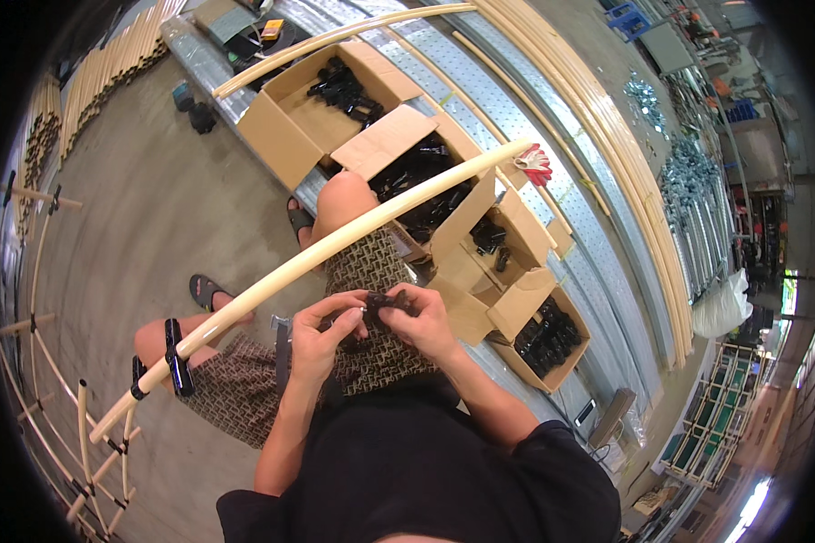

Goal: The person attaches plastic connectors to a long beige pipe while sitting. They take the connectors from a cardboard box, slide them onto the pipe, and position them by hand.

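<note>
Both my hands are together above my lap. My right hand point(418, 326) is closed on a black pipe joint piece point(378, 302), partly hidden by the fingers. My left hand point(320, 333) pinches a small silvery piece point(363, 309) against that joint; it looks like a screw, but is too small to be sure. Across my legs slants a long cream pipe point(335, 242), its far end over the boxes. Black pipe joints point(179, 358) are fitted round its near end, by my left knee.
Open cardboard boxes point(285, 136) of black joints stand ahead and to the right on metal sheeting. A red and white glove point(534, 165) lies near the pipe's far end. At left stands a pipe frame point(86, 452). Long cream pipes point(598, 118) lie along the right; a phone point(586, 413) is lower right.
</note>
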Demonstrator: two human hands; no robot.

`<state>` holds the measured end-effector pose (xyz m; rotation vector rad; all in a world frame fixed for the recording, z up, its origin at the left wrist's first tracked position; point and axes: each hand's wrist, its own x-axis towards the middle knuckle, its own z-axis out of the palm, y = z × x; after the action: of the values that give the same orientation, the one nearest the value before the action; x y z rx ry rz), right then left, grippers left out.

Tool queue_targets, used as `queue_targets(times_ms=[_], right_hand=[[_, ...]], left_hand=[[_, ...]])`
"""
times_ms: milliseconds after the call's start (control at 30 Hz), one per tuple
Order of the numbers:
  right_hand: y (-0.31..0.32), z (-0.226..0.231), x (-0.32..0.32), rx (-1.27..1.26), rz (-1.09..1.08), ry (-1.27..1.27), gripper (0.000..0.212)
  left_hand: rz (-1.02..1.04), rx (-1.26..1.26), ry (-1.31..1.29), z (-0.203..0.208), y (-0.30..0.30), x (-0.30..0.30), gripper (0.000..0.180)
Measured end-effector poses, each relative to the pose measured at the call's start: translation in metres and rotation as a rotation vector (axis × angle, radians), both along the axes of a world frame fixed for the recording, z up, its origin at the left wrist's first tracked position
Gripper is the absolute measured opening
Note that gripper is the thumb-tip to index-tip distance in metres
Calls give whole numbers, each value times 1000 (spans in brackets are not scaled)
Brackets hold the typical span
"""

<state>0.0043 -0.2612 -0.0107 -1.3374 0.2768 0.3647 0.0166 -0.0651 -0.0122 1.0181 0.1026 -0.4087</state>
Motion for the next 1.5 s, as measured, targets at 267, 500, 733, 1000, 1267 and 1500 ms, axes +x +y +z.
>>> queue_targets(times_ms=[267,500,733,1000,1267,1500], right_hand=[[-125,-42,15,205,-619,445,19],[-258,-65,77,392,-895,152,38],[-86,-12,41,-170,-289,24,18],[26,28,25,-380,350,-331,25],[20,23,27,-569,334,-517,17],[-3,27,14,-879,366,-577,19]], left_hand=[[48,59,92,-14,16,-3,17],[139,38,176,-22,29,-6,27],[117,-225,314,-22,26,-2,24],[23,-281,349,-19,21,-8,20],[-27,-301,368,-25,9,-11,22],[50,-305,364,-29,25,-6,26]])
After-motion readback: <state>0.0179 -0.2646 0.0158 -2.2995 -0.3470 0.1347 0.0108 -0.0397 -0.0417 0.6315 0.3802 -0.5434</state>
